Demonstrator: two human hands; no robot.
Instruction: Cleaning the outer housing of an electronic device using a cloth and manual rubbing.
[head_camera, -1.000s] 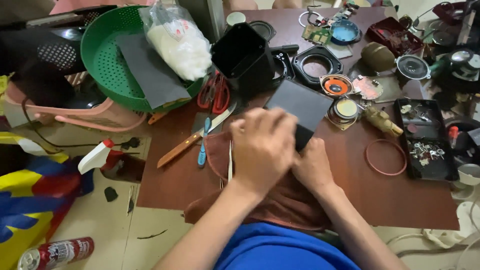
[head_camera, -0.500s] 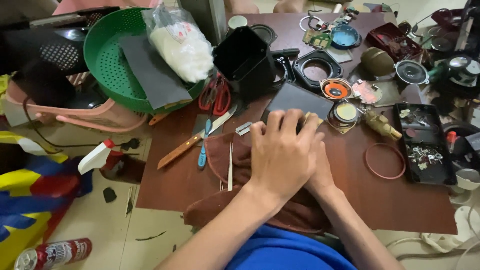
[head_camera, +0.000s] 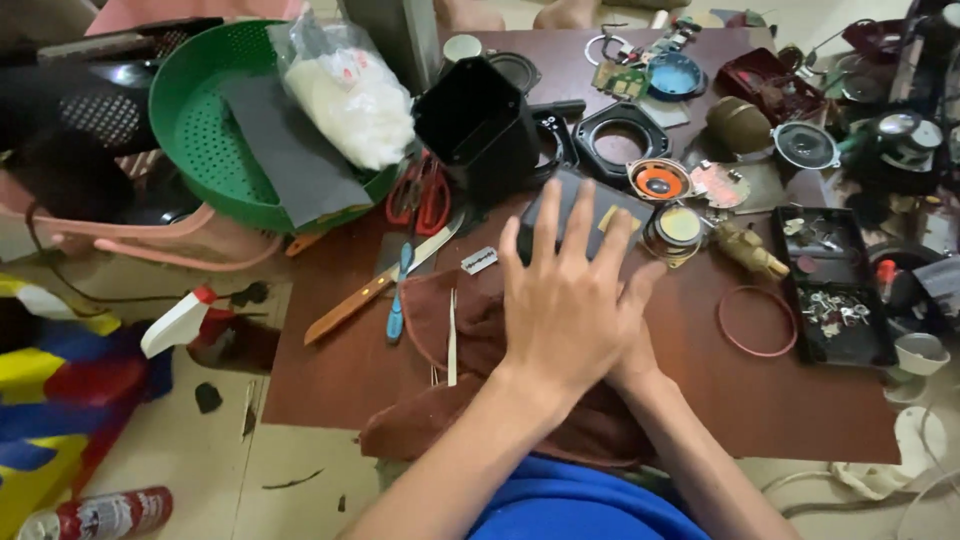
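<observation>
The left hand (head_camera: 570, 300) lies flat with its fingers spread wide over a dark flat panel (head_camera: 575, 205) near the middle of the brown table (head_camera: 800, 400), pressing on it rather than gripping it. The right hand (head_camera: 635, 345) is almost wholly hidden beneath the left one; only a bit of its wrist and heel shows, so I cannot tell how its fingers stand or whether they hold anything. The near part of the panel sits over a brown cloth (head_camera: 450, 330) that hangs off the near edge of the table. Judging by this, the work on the panel looks to be under way and not finished: it is pinned down under both hands, not set aside, and what is being done beneath the palms is out of sight. Loose parts lie all round, unassembled: a small round speaker with an orange ring (head_camera: 658, 182) just to the right of the panel, a black open box (head_camera: 478, 125) just beyond it, and a black tray of small metal bits (head_camera: 835, 285) further right. To the left lie a razor blade (head_camera: 479, 261), a wooden-handled knife (head_camera: 380, 285) and red scissors (head_camera: 420, 195), all untouched, near a green basket (head_camera: 200, 120) at the far left.
</observation>
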